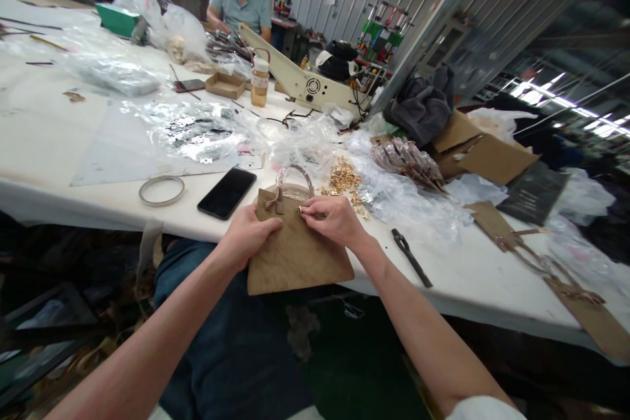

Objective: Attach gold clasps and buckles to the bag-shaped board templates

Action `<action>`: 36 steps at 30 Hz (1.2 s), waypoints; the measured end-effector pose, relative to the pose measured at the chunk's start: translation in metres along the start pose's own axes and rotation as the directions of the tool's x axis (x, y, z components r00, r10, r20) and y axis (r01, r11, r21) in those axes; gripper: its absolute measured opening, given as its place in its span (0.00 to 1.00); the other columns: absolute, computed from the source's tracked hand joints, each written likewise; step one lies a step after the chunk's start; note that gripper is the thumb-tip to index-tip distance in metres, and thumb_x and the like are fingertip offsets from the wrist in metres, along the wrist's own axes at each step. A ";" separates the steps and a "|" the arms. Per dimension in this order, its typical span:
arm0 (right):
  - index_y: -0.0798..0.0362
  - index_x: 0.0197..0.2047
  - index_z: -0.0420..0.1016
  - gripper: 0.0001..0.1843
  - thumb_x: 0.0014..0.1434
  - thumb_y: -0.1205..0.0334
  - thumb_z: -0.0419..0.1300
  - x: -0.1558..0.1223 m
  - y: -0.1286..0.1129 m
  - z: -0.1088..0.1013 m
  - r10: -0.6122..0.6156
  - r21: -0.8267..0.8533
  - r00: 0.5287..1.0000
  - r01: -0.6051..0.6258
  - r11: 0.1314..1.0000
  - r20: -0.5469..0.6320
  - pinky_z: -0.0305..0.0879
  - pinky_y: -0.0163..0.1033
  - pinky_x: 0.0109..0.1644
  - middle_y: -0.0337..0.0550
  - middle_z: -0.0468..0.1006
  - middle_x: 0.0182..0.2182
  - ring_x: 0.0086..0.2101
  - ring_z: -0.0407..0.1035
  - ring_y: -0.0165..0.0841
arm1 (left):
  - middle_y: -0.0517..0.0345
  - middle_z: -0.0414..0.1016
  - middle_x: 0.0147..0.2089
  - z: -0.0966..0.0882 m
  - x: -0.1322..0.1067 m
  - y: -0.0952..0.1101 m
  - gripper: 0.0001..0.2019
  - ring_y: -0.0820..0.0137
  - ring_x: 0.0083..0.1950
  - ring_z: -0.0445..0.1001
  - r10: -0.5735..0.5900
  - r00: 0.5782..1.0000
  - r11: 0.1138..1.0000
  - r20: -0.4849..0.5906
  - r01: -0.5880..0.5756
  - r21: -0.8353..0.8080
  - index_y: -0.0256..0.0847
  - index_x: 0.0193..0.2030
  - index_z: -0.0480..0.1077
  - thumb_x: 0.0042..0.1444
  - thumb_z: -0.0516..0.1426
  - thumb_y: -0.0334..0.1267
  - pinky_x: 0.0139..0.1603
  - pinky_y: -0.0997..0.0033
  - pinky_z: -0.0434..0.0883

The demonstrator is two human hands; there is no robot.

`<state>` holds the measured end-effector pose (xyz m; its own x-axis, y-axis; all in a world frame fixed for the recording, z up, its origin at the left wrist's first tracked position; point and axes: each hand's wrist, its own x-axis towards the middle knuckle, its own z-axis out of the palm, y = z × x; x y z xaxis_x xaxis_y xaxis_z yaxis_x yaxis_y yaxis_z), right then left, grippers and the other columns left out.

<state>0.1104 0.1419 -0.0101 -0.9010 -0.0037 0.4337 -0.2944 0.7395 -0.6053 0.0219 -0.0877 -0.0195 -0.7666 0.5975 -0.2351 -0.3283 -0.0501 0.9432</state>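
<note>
A tan bag panel (300, 256) with a curved, plastic-wrapped handle (295, 172) is tilted against the table's front edge. My left hand (249, 231) grips its left side, thumb across the front and fingers hidden behind. Near the handle's right end, my right hand (335, 218) pinches a small shiny metal fitting (300, 210) against the panel. Whether the fitting passes through the material cannot be seen. A tan handle tab (278, 202) shows on the left of the panel. Beyond my right hand lies a pile of small gold fittings (343, 176).
A black phone (227, 193) and a roll of tape (161, 191) lie at left. To the right are a dark hand tool (411, 257) and another tan panel with a handle (573, 302). Plastic bags, a bottle (259, 83) and a cream machine (305, 82) stand farther back; a person sits opposite.
</note>
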 end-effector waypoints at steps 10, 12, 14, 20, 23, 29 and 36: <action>0.46 0.36 0.89 0.13 0.72 0.55 0.66 -0.001 0.008 -0.001 -0.052 0.043 0.999 0.052 0.998 0.010 0.81 0.44 0.45 0.42 0.87 0.43 0.39 0.82 0.42 | 0.49 0.87 0.43 -0.002 -0.001 -0.003 0.27 0.51 0.44 0.87 -0.034 0.999 0.999 -0.023 0.034 0.005 0.37 0.51 0.82 0.44 0.75 0.43 0.40 0.63 0.83; 0.46 0.35 0.89 0.13 0.72 0.58 0.66 -0.001 0.006 0.000 -0.072 0.047 0.997 0.073 0.996 -0.014 0.80 0.43 0.44 0.41 0.87 0.42 0.38 0.82 0.41 | 0.48 0.88 0.45 -0.001 0.000 -0.003 0.27 0.52 0.44 0.87 -0.028 0.999 0.999 -0.034 0.028 0.023 0.36 0.51 0.82 0.43 0.75 0.44 0.39 0.64 0.83; 0.46 0.34 0.89 0.13 0.71 0.61 0.66 -0.001 0.004 0.001 -0.062 0.027 0.998 0.062 0.998 -0.021 0.80 0.43 0.45 0.41 0.87 0.41 0.38 0.82 0.41 | 0.47 0.88 0.45 -0.001 0.000 -0.003 0.28 0.52 0.44 0.87 -0.008 0.999 0.999 -0.046 0.010 0.048 0.36 0.52 0.82 0.43 0.75 0.44 0.38 0.65 0.82; 0.49 0.34 0.88 0.12 0.71 0.67 0.67 0.000 0.004 0.000 -0.115 -0.009 0.993 0.115 0.993 -0.001 0.79 0.40 0.43 0.41 0.87 0.42 0.37 0.82 0.39 | 0.47 0.88 0.45 0.001 0.000 -0.004 0.31 0.53 0.42 0.86 0.002 0.998 0.998 -0.070 0.003 0.064 0.34 0.52 0.82 0.41 0.76 0.45 0.38 0.66 0.82; 0.51 0.34 0.88 0.11 0.69 0.70 0.69 0.001 0.005 0.000 -0.154 -0.007 0.988 0.154 0.988 -0.022 0.77 0.37 0.41 0.41 0.87 0.40 0.36 0.82 0.37 | 0.46 0.88 0.44 0.002 0.000 -0.003 0.31 0.55 0.40 0.86 -0.009 0.997 0.998 -0.083 0.014 0.058 0.33 0.51 0.82 0.39 0.76 0.45 0.36 0.67 0.82; 0.51 0.34 0.86 0.10 0.68 0.72 0.70 -0.001 0.009 0.004 -0.227 0.006 0.970 0.229 0.973 -0.087 0.77 0.36 0.42 0.41 0.87 0.40 0.36 0.83 0.37 | 0.46 0.88 0.43 0.003 0.001 0.000 0.30 0.55 0.38 0.85 -0.024 0.993 0.997 -0.113 0.032 0.070 0.33 0.49 0.83 0.38 0.76 0.44 0.34 0.68 0.81; 0.51 0.36 0.87 0.09 0.70 0.67 0.70 -0.002 0.017 0.007 -0.236 0.041 0.968 0.240 0.970 -0.088 0.78 0.36 0.42 0.42 0.87 0.42 0.37 0.83 0.37 | 0.46 0.88 0.42 0.002 0.002 -0.001 0.29 0.54 0.39 0.86 -0.051 0.992 0.996 -0.114 0.059 0.065 0.34 0.50 0.84 0.39 0.75 0.43 0.34 0.67 0.81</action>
<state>0.1047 0.1492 -0.0258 -0.7748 -0.1190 0.6209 -0.5147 0.6890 -0.5102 0.0221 -0.0845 -0.0206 -0.8069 0.5040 -0.3080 -0.3359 0.0374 0.9412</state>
